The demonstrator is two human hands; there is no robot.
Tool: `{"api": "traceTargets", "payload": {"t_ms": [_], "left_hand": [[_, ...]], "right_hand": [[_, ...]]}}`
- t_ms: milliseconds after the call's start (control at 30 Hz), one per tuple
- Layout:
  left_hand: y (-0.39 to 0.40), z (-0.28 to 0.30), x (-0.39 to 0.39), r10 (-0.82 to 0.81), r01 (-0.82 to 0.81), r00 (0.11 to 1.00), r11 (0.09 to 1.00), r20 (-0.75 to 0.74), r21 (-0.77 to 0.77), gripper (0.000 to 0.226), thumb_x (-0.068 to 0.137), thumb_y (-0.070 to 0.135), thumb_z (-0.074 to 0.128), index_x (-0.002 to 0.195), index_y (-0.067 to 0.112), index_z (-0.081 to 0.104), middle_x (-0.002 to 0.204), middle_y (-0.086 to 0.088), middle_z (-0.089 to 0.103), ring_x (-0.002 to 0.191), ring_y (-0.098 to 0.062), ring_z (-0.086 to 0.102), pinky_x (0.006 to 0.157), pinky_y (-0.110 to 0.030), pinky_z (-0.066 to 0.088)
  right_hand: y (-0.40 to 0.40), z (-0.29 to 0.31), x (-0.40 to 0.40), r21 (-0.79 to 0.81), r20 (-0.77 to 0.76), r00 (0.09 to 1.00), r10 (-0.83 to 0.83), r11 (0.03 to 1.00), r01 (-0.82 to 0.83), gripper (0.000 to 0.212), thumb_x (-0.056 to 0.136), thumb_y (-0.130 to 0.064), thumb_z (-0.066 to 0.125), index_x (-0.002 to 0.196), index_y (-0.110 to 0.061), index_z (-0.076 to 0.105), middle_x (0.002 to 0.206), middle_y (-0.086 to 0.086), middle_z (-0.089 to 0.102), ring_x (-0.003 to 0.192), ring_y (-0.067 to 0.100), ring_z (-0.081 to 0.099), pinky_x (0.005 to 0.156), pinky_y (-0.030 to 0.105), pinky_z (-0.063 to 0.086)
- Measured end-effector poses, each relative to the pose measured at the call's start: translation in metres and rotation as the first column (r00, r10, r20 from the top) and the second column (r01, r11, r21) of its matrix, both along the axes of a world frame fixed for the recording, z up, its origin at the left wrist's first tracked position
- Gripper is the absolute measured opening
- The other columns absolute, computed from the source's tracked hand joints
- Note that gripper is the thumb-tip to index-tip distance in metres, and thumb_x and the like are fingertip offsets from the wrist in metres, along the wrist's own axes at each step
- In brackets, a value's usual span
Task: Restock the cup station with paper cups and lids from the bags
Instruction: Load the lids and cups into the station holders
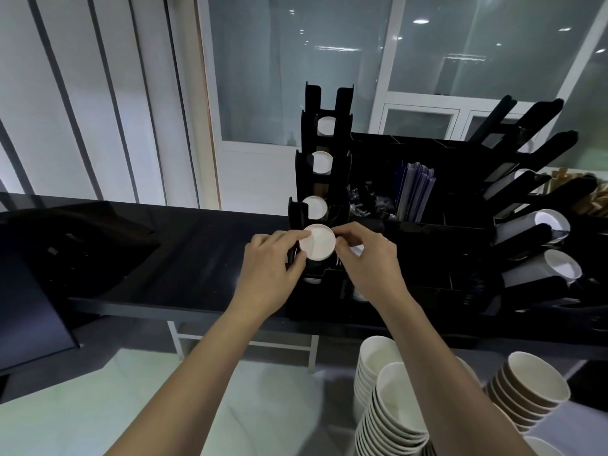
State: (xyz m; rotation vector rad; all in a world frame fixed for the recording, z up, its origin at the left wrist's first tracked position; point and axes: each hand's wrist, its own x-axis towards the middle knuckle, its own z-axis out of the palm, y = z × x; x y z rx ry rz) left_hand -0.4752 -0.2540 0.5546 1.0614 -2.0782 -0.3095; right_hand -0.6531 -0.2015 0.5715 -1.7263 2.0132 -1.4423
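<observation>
White cup stacks and a brown cup stack nearest, left hand and right hand each pinching the rim of a white-bottomed cup stack in the lowest slot of the black dispenser, dispenser at the tabletop near edge, grip of both hands clenched on that stack.

Two bare forearms, left hand and right hand — no sleeves, gloves, rings or watch visible.

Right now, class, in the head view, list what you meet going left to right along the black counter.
Dark screen → left hand → white cup bottom held in the lowest slot → right hand → bundle of blue straws → angled cup tubes on the right.
</observation>
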Motion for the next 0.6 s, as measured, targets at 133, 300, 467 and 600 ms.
{"api": "traceTargets", "payload": {"t_ms": [133,300,467,600], "left_hand": [[0.004,0.001,0.0,-0.005,0.005,1.0,1.0,0.015,0.016,0.039,0.1,0.029,0.06,0.14,0.03,0.058,0.135,0.01,0.062,0.114,-0.012,0.036,0.099,-0.028,0.028],[0.014,0.0,0.001,-0.026,0.026,1.0,1.0,-0.006,0.016,0.037,0.1,0.027,0.06,0.137,0.03,0.06,0.141,0.011,0.054,0.126,-0.018,0.039,0.102,-0.026,0.023],[0.03,-0.004,0.001,-0.031,0.029,0.998,0.999,-0.056,-0.034,0.036,0.096,0.022,0.065,0.131,0.026,0.064,0.14,0.007,0.055,0.128,-0.021,0.041,0.105,-0.029,0.025],[0.049,-0.009,0.001,-0.052,0.047,0.996,0.997,-0.074,-0.06,0.034,0.095,0.021,0.065,0.129,0.027,0.065,0.139,0.007,0.056,0.13,-0.016,0.037,0.108,-0.03,0.025]], "right_hand": [[0.001,0.0,-0.001,-0.013,-0.008,1.0,0.009,1.0,-0.009,0.021,0.099,-0.024,0.06,0.106,-0.039,0.073,0.087,-0.027,0.07,0.096,-0.006,0.063,0.102,0.045,0.049],[0.009,-0.002,-0.005,-0.015,0.014,1.0,0.006,1.0,-0.006,0.021,0.099,-0.028,0.06,0.113,-0.039,0.071,0.087,-0.033,0.068,0.102,-0.002,0.064,0.108,0.047,0.045],[0.032,-0.004,-0.011,-0.056,0.028,1.0,0.004,0.998,-0.003,0.019,0.098,-0.03,0.06,0.108,-0.042,0.071,0.097,-0.023,0.071,0.106,-0.002,0.063,0.106,0.046,0.046],[0.056,-0.006,-0.013,-0.055,0.08,0.997,-0.003,0.998,0.007,0.019,0.1,-0.025,0.06,0.108,-0.036,0.074,0.1,-0.017,0.073,0.102,-0.004,0.064,0.095,0.03,0.053]]}}
